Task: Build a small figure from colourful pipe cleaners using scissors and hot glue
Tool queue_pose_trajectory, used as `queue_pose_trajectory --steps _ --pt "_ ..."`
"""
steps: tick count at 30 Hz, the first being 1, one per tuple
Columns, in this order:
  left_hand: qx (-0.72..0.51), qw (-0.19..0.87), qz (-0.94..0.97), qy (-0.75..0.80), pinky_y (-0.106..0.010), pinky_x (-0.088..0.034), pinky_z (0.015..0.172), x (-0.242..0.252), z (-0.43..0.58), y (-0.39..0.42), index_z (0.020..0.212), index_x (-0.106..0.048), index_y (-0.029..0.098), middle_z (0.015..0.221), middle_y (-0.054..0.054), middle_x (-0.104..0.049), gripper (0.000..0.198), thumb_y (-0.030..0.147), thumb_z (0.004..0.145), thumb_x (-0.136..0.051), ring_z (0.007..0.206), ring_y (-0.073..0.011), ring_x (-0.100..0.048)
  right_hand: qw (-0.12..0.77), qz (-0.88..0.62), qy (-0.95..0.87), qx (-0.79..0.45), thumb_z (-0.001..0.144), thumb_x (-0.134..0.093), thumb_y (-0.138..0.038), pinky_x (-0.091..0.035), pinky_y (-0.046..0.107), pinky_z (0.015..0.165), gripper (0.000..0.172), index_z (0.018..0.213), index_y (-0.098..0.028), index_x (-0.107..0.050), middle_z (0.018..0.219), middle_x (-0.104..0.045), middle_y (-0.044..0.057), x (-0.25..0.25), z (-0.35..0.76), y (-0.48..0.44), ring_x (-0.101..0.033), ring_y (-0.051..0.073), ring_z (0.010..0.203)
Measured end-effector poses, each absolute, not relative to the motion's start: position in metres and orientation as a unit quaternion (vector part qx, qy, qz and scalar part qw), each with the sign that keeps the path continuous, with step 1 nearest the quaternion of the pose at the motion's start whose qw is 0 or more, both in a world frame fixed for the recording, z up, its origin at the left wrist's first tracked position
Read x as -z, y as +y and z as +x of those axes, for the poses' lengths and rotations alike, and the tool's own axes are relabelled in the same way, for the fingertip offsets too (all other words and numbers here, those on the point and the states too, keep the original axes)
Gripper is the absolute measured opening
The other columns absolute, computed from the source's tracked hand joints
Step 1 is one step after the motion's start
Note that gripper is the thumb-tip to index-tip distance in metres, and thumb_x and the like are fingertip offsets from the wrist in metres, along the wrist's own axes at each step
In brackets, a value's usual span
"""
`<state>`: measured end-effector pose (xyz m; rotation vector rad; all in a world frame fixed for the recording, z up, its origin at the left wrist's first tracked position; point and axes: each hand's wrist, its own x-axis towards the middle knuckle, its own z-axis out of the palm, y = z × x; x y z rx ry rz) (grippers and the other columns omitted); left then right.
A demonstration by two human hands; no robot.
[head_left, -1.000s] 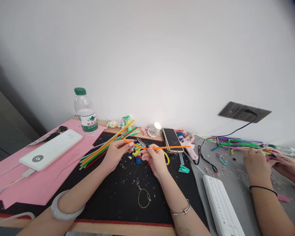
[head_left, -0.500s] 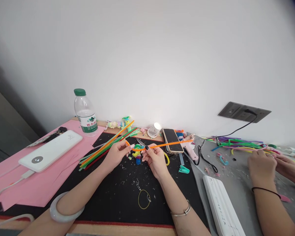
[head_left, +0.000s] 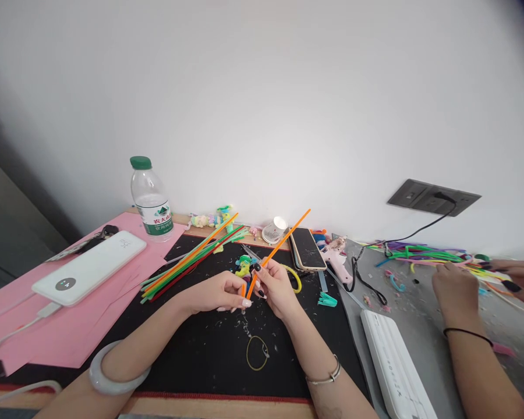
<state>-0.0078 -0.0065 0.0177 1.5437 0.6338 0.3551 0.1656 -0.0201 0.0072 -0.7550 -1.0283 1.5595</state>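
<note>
Between my fingers is an orange pipe cleaner (head_left: 288,234), its long end slanting up to the right. My left hand (head_left: 222,293) pinches its short bent end. My right hand (head_left: 276,285) grips it a little farther along. Just behind my hands, a small yellow, green and blue pipe-cleaner figure (head_left: 243,266) lies on the black mat (head_left: 192,355), partly covered. Scissors (head_left: 250,252) lie beyond it, their handles partly hidden by my right hand; a yellow loop (head_left: 296,279) shows beside that hand. To the left rests a bundle of pipe cleaners (head_left: 179,276) in green, orange and red.
A water bottle (head_left: 152,201) and white power bank (head_left: 91,267) stand left on pink paper (head_left: 70,331). Behind are a paper cup (head_left: 274,230), phone (head_left: 308,249) and pink glue gun (head_left: 338,265). At right, another person's hands (head_left: 456,291) work near more pipe cleaners (head_left: 428,254).
The orange pipe cleaner has swung from nearly level to a steep slant, and its near end is bent down. My left hand has moved right and lower, closer to my right hand.
</note>
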Motion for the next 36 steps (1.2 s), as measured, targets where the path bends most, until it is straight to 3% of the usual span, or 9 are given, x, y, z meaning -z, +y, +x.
queue_pose_trajectory --steps 11,19,24,27,29,32,36 --pt "-0.105 0.727 0.641 0.223 -0.019 -0.022 0.039 -0.017 -0.004 -0.008 0.062 -0.062 0.012 0.049 0.004 -0.053 0.027 0.036 0.072 -0.071 0.037 -0.0035 -0.035 0.538 -0.350 -0.459 -0.615 0.077 -0.071 -0.039 -0.026 0.016 0.035 0.030 0.069 -0.018 -0.051 0.045 -0.048 -0.008 0.001 0.164 -0.022 -0.033 0.004 0.035" --pt "-0.076 0.760 0.605 0.225 -0.020 -0.024 0.037 -0.017 -0.002 -0.009 0.059 -0.062 0.014 0.051 0.002 -0.056 0.025 0.035 0.070 -0.072 0.035 -0.0041 -0.038 0.543 -0.388 -0.427 -0.610 0.071 -0.076 -0.036 -0.027 0.015 0.032 0.028 0.067 -0.017 -0.056 0.045 -0.052 -0.006 -0.004 0.160 -0.028 -0.036 0.004 0.034" --pt "-0.241 0.686 0.609 0.316 -0.021 -0.037 0.042 -0.014 0.002 -0.006 0.070 -0.061 0.015 0.050 0.004 -0.053 0.022 0.036 0.076 -0.065 0.042 -0.0096 -0.050 0.617 -0.401 -0.357 -0.575 0.069 -0.078 -0.035 -0.039 0.017 0.036 0.027 0.069 -0.018 -0.057 0.052 -0.059 -0.004 -0.005 0.167 -0.020 -0.046 0.007 0.038" --pt "-0.363 0.610 0.601 0.367 -0.026 -0.051 0.056 -0.013 0.003 -0.001 0.099 -0.065 0.016 0.073 -0.002 -0.068 0.027 0.028 0.075 -0.066 0.060 -0.0154 -0.064 0.631 -0.394 -0.358 -0.565 0.069 -0.079 -0.033 -0.046 0.019 0.043 0.027 0.068 -0.018 -0.056 0.057 -0.064 0.000 -0.006 0.170 -0.017 -0.055 0.010 0.045" --pt "-0.402 0.573 0.606 0.378 -0.029 -0.055 0.064 -0.012 0.002 0.002 0.108 -0.065 0.017 0.086 -0.005 -0.072 0.033 0.025 0.076 -0.065 0.070 -0.0186 -0.067 0.630 -0.395 -0.358 -0.565 0.070 -0.079 -0.032 -0.048 0.021 0.046 0.027 0.068 -0.018 -0.056 0.060 -0.067 0.002 -0.007 0.170 -0.016 -0.057 0.011 0.048" --pt "-0.428 0.510 0.641 0.381 -0.031 -0.055 0.073 -0.011 -0.001 0.003 0.100 -0.071 0.019 0.093 -0.007 -0.074 0.024 0.024 0.079 -0.061 0.079 -0.0211 -0.069 0.623 -0.394 -0.359 -0.573 0.072 -0.077 -0.031 -0.050 0.021 0.047 0.026 0.069 -0.018 -0.055 0.061 -0.067 0.002 -0.006 0.170 -0.016 -0.059 0.011 0.048" --pt "-0.427 0.464 0.673 0.388 -0.030 -0.055 0.073 -0.011 -0.003 0.002 0.088 -0.075 0.020 0.084 -0.005 -0.075 0.017 0.024 0.081 -0.060 0.075 -0.0210 -0.070 0.609 -0.391 -0.361 -0.588 0.072 -0.077 -0.032 -0.049 0.022 0.046 0.028 0.070 -0.018 -0.054 0.058 -0.066 0.001 -0.004 0.169 -0.017 -0.059 0.011 0.046"
